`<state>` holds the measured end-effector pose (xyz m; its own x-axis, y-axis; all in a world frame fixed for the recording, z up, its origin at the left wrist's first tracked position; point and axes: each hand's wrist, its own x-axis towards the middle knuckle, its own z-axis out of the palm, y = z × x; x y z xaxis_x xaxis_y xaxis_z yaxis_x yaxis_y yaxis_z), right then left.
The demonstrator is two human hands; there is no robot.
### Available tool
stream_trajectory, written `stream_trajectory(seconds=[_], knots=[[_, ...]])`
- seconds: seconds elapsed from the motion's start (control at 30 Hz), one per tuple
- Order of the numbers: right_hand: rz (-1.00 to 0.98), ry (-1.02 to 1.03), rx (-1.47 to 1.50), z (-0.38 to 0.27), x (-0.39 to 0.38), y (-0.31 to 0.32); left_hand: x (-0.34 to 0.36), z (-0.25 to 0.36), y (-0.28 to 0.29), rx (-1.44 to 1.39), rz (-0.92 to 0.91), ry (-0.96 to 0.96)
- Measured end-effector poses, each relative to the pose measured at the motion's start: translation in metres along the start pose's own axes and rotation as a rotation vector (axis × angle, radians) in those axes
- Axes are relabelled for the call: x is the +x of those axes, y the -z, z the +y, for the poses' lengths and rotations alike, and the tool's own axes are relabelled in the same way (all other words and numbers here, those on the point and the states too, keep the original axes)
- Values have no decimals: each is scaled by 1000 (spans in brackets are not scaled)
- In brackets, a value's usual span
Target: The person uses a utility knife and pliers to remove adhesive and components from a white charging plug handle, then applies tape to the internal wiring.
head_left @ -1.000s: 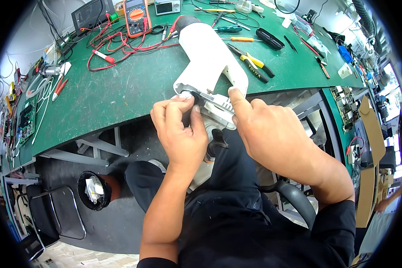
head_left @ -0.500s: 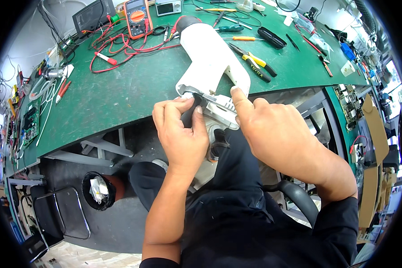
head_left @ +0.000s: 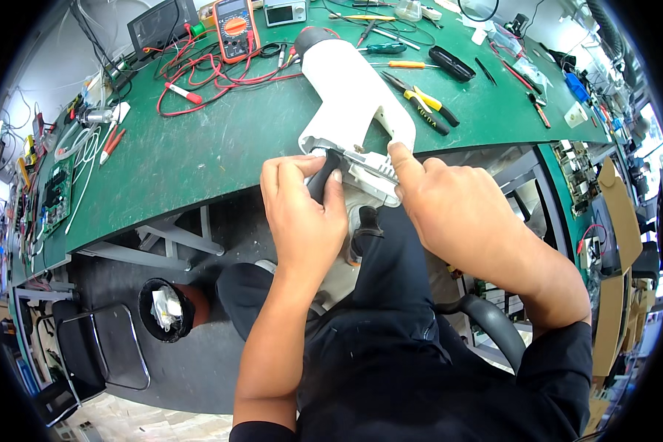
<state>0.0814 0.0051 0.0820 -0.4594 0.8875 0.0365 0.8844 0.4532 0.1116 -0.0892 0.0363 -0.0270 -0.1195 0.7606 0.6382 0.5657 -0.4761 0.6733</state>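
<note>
A white gun-shaped plastic housing [head_left: 346, 92] with a dark round end lies across the table's near edge, its open lower end towards me. At that opening, my left hand [head_left: 302, 210] pinches a short black piece [head_left: 323, 177] between thumb and fingers; its exact kind does not show. My right hand [head_left: 460, 202] is closed around the lower end of the housing's handle side, index finger stretched along the handle [head_left: 396, 127]. Between the hands sits a slotted white part [head_left: 376, 180], partly covered by my right fingers.
Beyond the housing on the green table [head_left: 221, 158] lie yellow-and-black pliers [head_left: 427, 109], an orange-handled screwdriver [head_left: 405, 64], a black case [head_left: 451, 64] and an orange multimeter [head_left: 235, 29] with red leads. Below stand a bin [head_left: 171, 309] and a chair [head_left: 88, 339].
The view has shifted slightly, so the table things appear a little further right. The black piece in my left fingers shows more plainly and stands closer to the opening. My right hand keeps its grip.
</note>
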Motion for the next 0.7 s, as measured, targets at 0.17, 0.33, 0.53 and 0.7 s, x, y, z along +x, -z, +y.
stream_trajectory(seconds=[0.17, 0.33, 0.53, 0.7], knots=[[149, 43, 155, 9, 4, -10, 5, -5, 5, 3, -8, 6], [74, -6, 141, 10, 6, -8, 9, 6, 19, 372, -85, -131], [84, 14, 114, 12, 2, -11, 16, 20, 23, 534, -146, -220], [118, 2, 194, 16, -4, -22, 28, 22, 20, 586, -231, -166]])
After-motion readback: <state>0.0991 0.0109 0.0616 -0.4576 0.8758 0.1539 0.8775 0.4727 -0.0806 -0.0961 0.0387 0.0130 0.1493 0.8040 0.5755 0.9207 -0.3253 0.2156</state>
